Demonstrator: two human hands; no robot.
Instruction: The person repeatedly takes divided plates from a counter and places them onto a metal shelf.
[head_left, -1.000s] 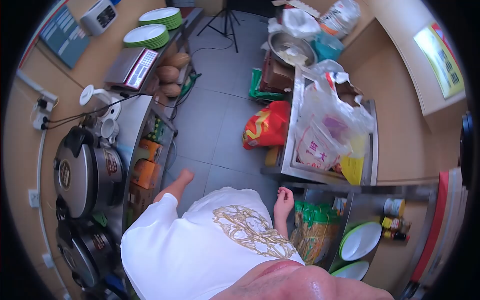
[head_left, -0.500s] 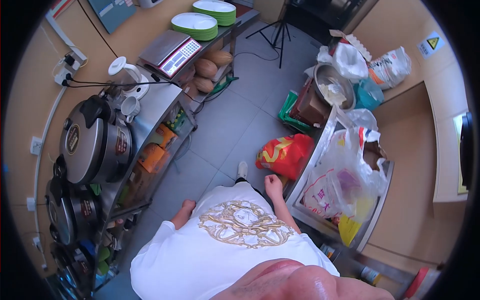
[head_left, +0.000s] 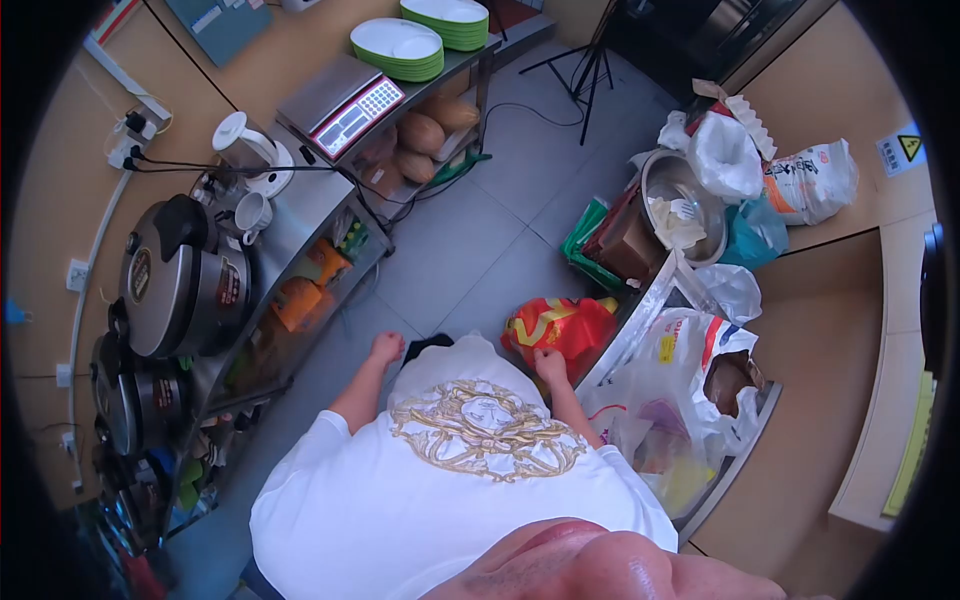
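Note:
My left hand (head_left: pixel 387 347) hangs beside my white shirt, fingers curled in, between the shirt and the left shelf unit; I make out nothing in it. Also loosely curled, my right hand (head_left: pixel 549 366) is on the other side of the shirt, in front of a red and yellow bag (head_left: pixel 562 332) on the floor. Whether that hand touches the bag cannot be told. Right of it, plastic bags (head_left: pixel 655 400) lie on a metal-edged table (head_left: pixel 622 345). A metal bowl (head_left: pixel 712 222) with something pale in it stands farther back.
On the left counter are pressure cookers (head_left: pixel 170 285), a white kettle (head_left: pixel 240 142), a cup (head_left: pixel 253 212), a scale (head_left: pixel 345 112) and stacked green-rimmed plates (head_left: pixel 397 50). Large brown gourds (head_left: pixel 421 132) sit below. A black tripod (head_left: pixel 590 70) and cable stand on the grey floor (head_left: pixel 470 260).
The view has turned and moved forward along the aisle. My left hand has swung forward, and my right hand now appears in front of the red bag.

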